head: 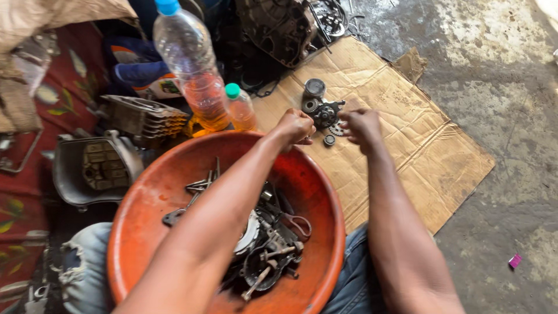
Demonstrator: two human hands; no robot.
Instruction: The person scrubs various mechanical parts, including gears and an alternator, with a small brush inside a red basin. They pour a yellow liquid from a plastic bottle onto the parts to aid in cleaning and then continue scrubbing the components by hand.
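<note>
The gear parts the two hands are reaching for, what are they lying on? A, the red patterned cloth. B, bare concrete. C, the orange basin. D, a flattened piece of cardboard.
D: the gear parts sit on the flattened cardboard spread over the concrete, beyond the orange basin, with the left hand and right hand on either side of them.

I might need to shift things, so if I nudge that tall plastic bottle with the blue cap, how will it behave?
The tall bottle looks only partly filled with orange liquid, so it is probably light and top-empty. Being tall and narrow, it may tip rather than slide. It stands close by the smaller green-capped bottle, which could be knocked over with it.
</note>
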